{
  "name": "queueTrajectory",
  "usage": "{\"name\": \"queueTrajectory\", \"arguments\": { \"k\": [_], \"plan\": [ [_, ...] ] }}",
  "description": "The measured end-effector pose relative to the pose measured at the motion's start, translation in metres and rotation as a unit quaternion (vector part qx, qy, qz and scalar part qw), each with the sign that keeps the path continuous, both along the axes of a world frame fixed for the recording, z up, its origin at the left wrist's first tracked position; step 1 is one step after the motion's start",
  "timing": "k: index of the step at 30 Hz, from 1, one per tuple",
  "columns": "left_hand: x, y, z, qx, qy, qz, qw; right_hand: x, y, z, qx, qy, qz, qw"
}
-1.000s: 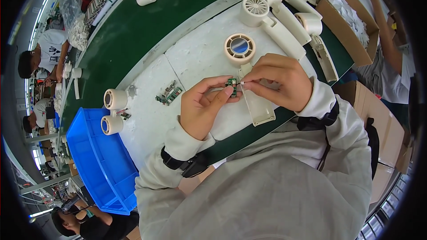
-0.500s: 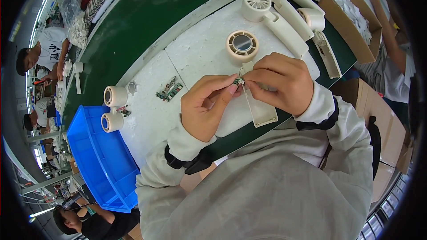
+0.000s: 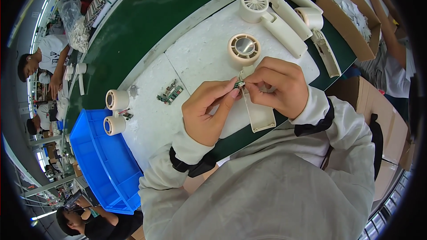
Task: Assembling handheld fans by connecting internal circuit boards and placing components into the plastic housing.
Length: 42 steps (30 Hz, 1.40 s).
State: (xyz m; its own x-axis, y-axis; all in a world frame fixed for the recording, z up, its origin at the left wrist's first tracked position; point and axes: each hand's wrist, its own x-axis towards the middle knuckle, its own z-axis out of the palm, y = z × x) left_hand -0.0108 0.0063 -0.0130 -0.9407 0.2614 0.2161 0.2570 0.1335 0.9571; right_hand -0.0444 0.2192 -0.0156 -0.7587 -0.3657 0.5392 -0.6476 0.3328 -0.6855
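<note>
My left hand (image 3: pixel 205 112) pinches a small green circuit board (image 3: pixel 238 85) between thumb and forefinger. Right up against the board, the thumb and forefinger of my right hand (image 3: pixel 283 88) are closed; what lies between their tips is too small to make out. Below both hands lies an open cream handle shell (image 3: pixel 262 119), its upper part partly covered by my fingers. Just beyond is a round cream fan head (image 3: pixel 244 49) with a shiny disc at its centre. Several loose green circuit boards (image 3: pixel 170 93) rest left of my left hand.
At the left stand two fan heads (image 3: pixel 117 100) by a blue bin (image 3: pixel 104 160). Several cream handheld fans (image 3: pixel 284 33) lie at the far right, near a cardboard box (image 3: pixel 351 18) of white pieces. A green belt (image 3: pixel 129 26) runs beyond the white foam mat (image 3: pixel 191 49). Co-workers sit around.
Both hands stay together at the circuit board, with only slight finger movement. The whole view has shifted a little.
</note>
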Motion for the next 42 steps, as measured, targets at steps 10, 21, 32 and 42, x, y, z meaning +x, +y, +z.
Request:
{"name": "queueTrajectory", "arguments": {
  "k": [10, 21, 32, 42],
  "plan": [
    [0.001, -0.001, -0.001, -0.033, 0.035, 0.02, 0.999, 0.005, -0.004, 0.002, -0.017, -0.055, 0.001, 0.998],
    [-0.001, 0.0, -0.003, 0.066, -0.027, -0.015, 0.997, -0.004, 0.006, 0.007, -0.005, -0.019, 0.055, 0.998],
    [0.03, 0.029, 0.013, -0.208, 0.143, 0.145, 0.957, 0.019, -0.001, 0.011, -0.063, -0.118, 0.007, 0.991],
    [0.019, 0.047, 0.03, -0.211, 0.106, 0.133, 0.963, 0.006, 0.006, 0.005, -0.149, -0.183, 0.007, 0.972]
  ]
}}
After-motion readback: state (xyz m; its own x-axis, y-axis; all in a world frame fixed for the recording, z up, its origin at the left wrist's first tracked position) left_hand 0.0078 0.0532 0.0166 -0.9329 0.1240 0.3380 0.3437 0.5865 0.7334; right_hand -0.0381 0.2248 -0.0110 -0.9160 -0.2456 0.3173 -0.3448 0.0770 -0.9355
